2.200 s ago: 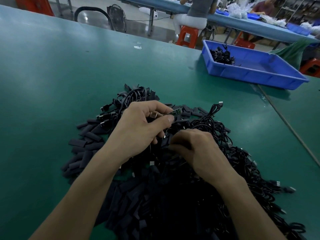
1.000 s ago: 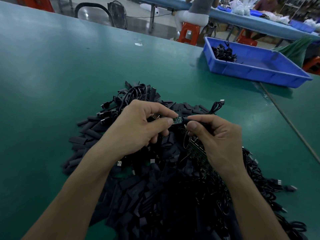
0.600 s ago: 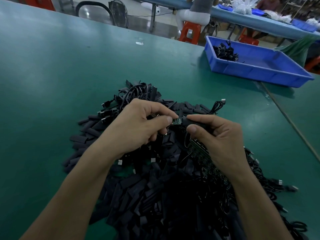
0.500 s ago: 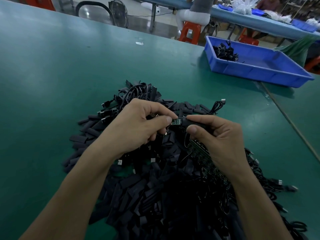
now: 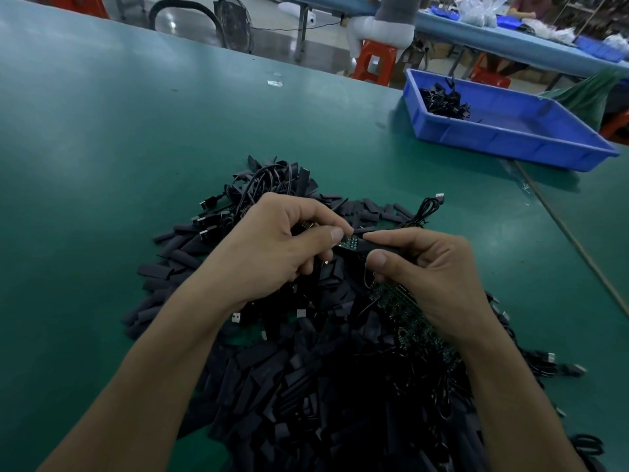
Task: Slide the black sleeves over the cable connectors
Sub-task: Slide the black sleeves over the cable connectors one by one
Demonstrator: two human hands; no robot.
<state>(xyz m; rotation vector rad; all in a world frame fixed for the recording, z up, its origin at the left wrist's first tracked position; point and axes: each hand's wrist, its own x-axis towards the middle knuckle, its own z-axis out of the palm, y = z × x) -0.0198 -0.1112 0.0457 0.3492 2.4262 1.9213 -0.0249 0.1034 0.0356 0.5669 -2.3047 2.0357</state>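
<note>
- One sleeve (image 5: 376, 246) is pinched between thumb and forefinger of the right hand (image 5: 434, 281), and its open end faces left toward the connector (image 5: 348, 242).
- The connector, small and green, sticks out of the left hand (image 5: 279, 248), which grips it with curled fingers. I think this keeps it steady so that the sleeve can go over it.
- The end of the sleeve meets the right end of the connector, and most of the connector is not yet covered.
- Both hands are just above the pile (image 5: 272, 376) of loose sleeves and cables (image 5: 425, 338), so the next parts are near.
- A blue tray (image 5: 510, 144) with a few cables in it stands well apart on the green surface (image 5: 119, 131), probably for finished pieces.
</note>
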